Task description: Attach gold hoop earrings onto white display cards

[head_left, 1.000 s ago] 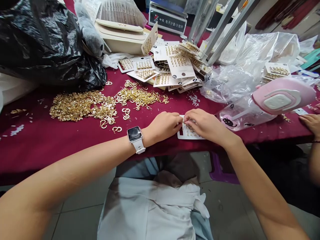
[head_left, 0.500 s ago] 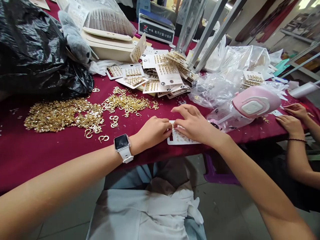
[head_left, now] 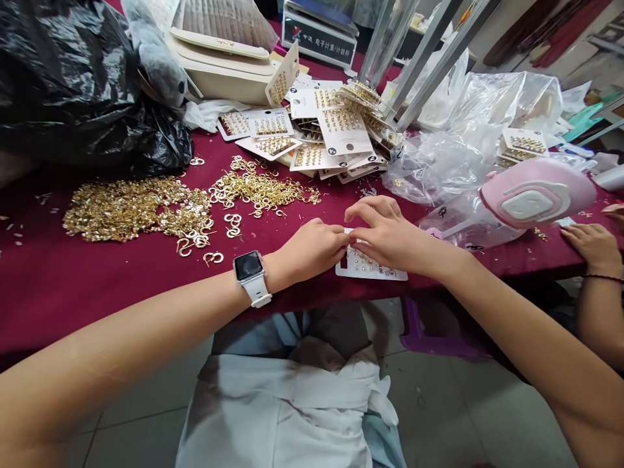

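Observation:
My left hand [head_left: 312,250] and my right hand [head_left: 392,234] meet at the top edge of a white earring card [head_left: 370,268] on the maroon-covered table [head_left: 107,305]. Small gold earrings are fixed to the card in rows. My left fingertips are curled together at the card, and whatever they pinch is hidden. My right fingers spread above the card, with the thumb near my left fingertips. To the left lie a pile of gold hoop earrings [head_left: 258,192] and a larger heap of small gold earring pieces [head_left: 131,208].
Several stacked earring cards [head_left: 336,130] lie beyond my hands, beside a black plastic bag [head_left: 73,84], clear plastic bags [head_left: 439,166] and a pink-and-white object [head_left: 536,198]. A co-worker's hand [head_left: 592,247] rests at the right. An electronic counting scale [head_left: 316,32] stands behind.
My right hand has lifted and spread its fingers, showing more of the card. The card has turned slightly, and the view has swung. The co-worker's hands have come in at the right.

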Motion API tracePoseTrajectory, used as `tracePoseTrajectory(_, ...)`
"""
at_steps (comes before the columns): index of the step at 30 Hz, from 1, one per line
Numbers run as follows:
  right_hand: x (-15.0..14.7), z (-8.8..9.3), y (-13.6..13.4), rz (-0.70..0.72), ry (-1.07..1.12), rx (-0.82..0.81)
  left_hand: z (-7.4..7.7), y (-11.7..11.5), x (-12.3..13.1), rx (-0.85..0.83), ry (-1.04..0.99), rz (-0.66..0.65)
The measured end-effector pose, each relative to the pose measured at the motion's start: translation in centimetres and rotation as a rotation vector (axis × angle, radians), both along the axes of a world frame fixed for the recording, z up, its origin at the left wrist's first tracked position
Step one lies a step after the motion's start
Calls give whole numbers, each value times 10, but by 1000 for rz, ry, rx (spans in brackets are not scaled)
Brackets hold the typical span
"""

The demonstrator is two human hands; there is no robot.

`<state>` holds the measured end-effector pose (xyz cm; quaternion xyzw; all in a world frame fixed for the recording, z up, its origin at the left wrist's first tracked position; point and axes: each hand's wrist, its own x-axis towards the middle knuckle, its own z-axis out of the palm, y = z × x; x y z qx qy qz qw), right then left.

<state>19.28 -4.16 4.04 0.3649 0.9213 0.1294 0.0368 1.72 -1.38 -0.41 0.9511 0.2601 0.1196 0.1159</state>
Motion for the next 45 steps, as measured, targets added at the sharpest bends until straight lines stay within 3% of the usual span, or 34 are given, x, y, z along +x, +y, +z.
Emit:
tracePoseTrajectory(16, -2, 0, 0, -45, 38, -71, -3, -1, 0, 57, -6, -24)
tracePoseTrajectory(25, 8, -5, -2, 0, 50, 5, -4, -1, 2, 120, 26, -35)
tracePoseTrajectory(33, 1, -4, -7, -139, 158, -8, -4, 0, 2, 145, 9, -31)
tracePoseTrajectory(40, 0, -4, -6, -137, 142, -75, -2, -2, 3, 124, 37, -37)
tracePoseTrajectory(45, -2, -3, -8, -114, 104, -35, -3, -2, 4, 120, 18, -35)
